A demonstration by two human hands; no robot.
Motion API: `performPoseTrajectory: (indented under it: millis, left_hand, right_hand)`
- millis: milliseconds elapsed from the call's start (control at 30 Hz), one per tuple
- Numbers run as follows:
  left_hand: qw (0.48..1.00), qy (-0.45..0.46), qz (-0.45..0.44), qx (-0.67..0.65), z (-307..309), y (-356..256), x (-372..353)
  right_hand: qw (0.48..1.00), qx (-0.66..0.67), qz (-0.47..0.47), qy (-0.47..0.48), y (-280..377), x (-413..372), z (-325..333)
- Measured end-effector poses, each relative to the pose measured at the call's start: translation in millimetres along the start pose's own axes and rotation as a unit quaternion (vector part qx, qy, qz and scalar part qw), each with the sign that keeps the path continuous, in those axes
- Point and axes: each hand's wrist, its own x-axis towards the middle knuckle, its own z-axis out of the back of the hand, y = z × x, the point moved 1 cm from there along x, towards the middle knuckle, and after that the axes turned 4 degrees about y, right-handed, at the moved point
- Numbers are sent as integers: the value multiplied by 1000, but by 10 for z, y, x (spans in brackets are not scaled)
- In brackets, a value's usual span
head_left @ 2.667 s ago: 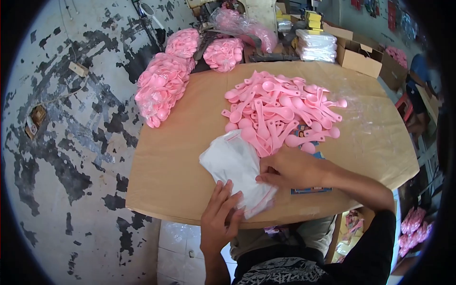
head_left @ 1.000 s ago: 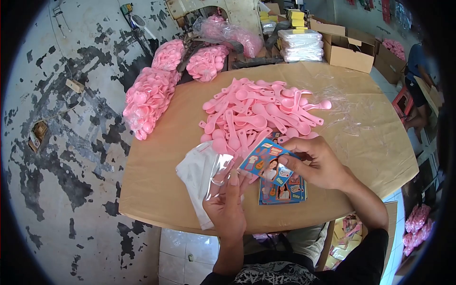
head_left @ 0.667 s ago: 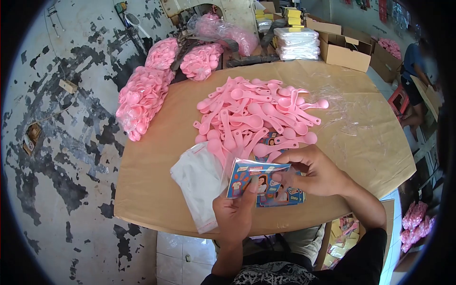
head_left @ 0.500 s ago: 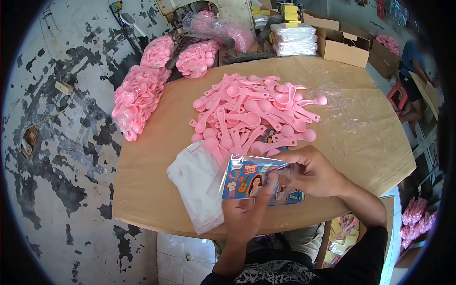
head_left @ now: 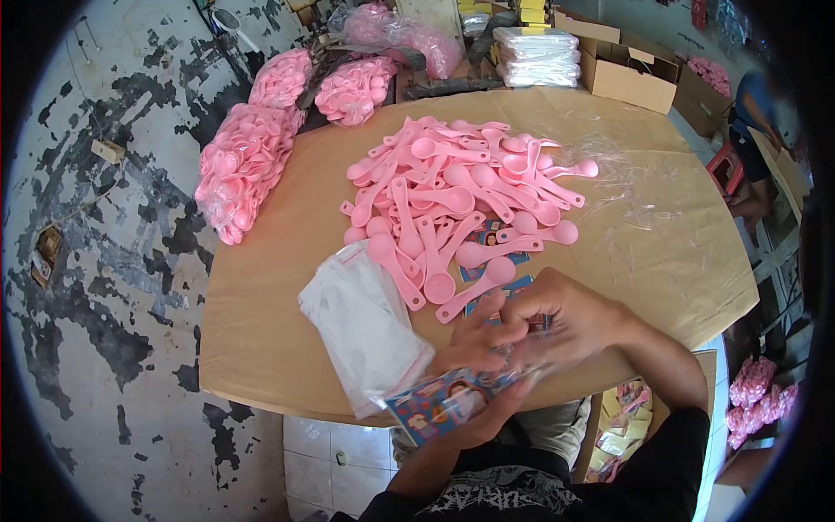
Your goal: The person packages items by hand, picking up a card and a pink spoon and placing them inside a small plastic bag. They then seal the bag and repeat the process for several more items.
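Observation:
A blue printed card (head_left: pixel 435 405) in a clear plastic sleeve is tilted at the table's front edge. My left hand (head_left: pixel 474 355) is closed around it, thumb below and fingers above. At the sleeve's right end, my right hand (head_left: pixel 570 320) pinches the clear plastic; its fingertips are partly blurred and overlap the left fingers. Just beyond the hands lies a heap of pink measuring spoons (head_left: pixel 452 198). More blue cards (head_left: pixel 520 287) show partly under the nearest spoons and my right hand. To the left rests a stack of clear plastic sleeves (head_left: pixel 357 326).
Bags of pink spoons (head_left: pixel 248 165) line the table's far left edge. Stacked clear packets (head_left: pixel 539 59) and a cardboard box (head_left: pixel 628 78) stand at the back. Plastic scraps (head_left: pixel 639 209) lie on the right. An open box (head_left: pixel 619 426) sits beside my lap; another person (head_left: pixel 755 113) is at far right.
The sleeved card has moved down toward me and tilted. My left fingers have come over it, and my right hand has shifted to the sleeve's end. The view has also shifted slightly.

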Motion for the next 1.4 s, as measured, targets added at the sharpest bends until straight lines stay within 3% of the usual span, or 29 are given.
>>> performPoseTrajectory:
  millis: [100,200,300,400,500,600,700,900,1000,1200,1267,1333,1400]
  left_hand:
    - [985,-88,3,-146,35,60,-38]
    - [971,-136,0,-198,44,75,-29]
    - [972,-135,1,-192,11,88,-38]
    - [970,-131,11,-203,23,67,-46]
    - [962,-153,21,-227,22,61,-47]
    - [946,-207,25,-250,37,40,-38]
    - [921,-273,41,-275,79,-3,-51]
    - [955,-198,-17,-221,109,79,-67]
    - [948,-218,22,-232,73,31,-75]
    - [940,-216,9,-262,8,39,-59]
    - [942,-161,18,-292,-30,74,-97]
    - [926,-147,50,-345,-105,95,-135]
    - [885,-174,107,-419,-223,44,-147]
  right_hand:
    - [971,-224,4,-83,-182,54,245]
    - [874,-368,-31,-315,-467,241,313]
    - [848,-440,-102,-277,-662,368,381]
    - [841,-383,-110,-365,-635,323,385]
    - [849,-361,-76,-377,-695,247,504]
    - [884,-289,-96,-354,-279,116,569]
    - [923,-172,-45,-341,1,-133,597]
    - [950,-28,15,-311,326,-325,455]
    - [958,-16,33,-285,358,-296,396]
    - [952,47,28,-302,272,-123,128]
    - [956,71,62,-279,182,-82,-28]
    - [965,105,56,-234,129,-52,-108]
    - [972,52,101,-207,130,-47,-71]
